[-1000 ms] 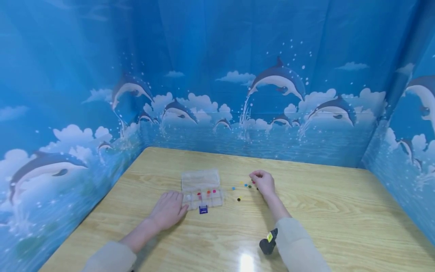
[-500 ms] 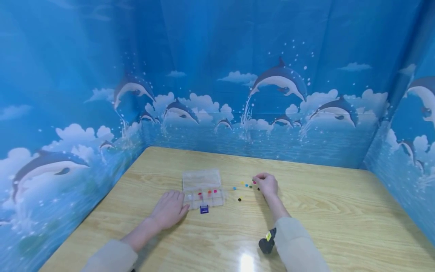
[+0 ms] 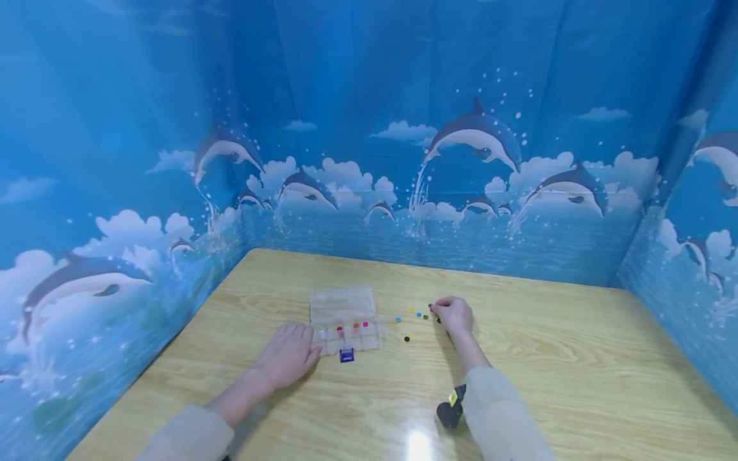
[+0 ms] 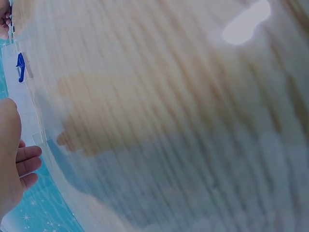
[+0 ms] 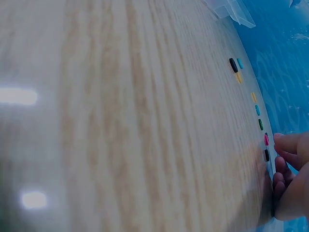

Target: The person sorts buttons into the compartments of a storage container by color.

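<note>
My left hand (image 3: 288,355) lies flat at the left side of a clear plastic compartment box (image 3: 369,344), its fingers fairly straight and its thumb at the near corner. The box's lid (image 3: 341,303) is raised on the far side, and a purple-blue latch (image 3: 346,355) is at its front. Red, orange and pink pieces lie inside. To the right, my right hand (image 3: 455,314) has its thumb and forefinger brought together beside a pink button-like disc (image 5: 266,139). A dark green disc (image 3: 430,305) shows by the fingertips. I cannot tell whether the fingers pinch the pink disc.
Several small discs, such as a blue one (image 3: 398,319) and a black one (image 3: 407,339), are scattered between box and right hand. A black device with a yellow label (image 3: 451,410) shows at the right sleeve. A dolphin-print curtain (image 3: 346,128) stands behind the wooden table (image 3: 576,358).
My right hand has shifted slightly right and down, uncovering a dark green disc by the fingertips. My left hand and the box have stayed put; the head view has shifted a little.
</note>
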A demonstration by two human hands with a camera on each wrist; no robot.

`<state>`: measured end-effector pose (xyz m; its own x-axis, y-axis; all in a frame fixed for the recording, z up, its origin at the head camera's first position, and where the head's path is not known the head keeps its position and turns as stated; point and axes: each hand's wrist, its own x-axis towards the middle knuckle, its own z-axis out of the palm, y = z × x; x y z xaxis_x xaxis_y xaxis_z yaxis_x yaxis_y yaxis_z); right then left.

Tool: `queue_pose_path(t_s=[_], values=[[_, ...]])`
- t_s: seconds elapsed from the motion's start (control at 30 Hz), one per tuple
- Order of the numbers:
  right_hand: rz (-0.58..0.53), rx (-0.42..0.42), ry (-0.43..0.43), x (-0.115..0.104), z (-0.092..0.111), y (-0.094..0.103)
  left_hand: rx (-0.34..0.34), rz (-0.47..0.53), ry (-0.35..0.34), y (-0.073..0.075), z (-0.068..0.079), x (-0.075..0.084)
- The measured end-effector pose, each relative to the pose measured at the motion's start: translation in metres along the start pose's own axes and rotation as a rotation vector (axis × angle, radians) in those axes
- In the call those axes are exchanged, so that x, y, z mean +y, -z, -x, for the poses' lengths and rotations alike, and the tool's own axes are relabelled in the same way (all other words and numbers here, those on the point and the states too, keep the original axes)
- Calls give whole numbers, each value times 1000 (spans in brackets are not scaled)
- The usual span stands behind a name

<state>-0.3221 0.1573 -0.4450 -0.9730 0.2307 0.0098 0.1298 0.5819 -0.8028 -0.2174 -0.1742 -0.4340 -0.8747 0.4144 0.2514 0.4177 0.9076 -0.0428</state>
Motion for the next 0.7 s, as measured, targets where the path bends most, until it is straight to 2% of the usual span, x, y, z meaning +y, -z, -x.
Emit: queue_pose_path(t_s=[0.7], values=[[38,-30,-10,-1,1,0,10,-12,-9,-3,0,-2]])
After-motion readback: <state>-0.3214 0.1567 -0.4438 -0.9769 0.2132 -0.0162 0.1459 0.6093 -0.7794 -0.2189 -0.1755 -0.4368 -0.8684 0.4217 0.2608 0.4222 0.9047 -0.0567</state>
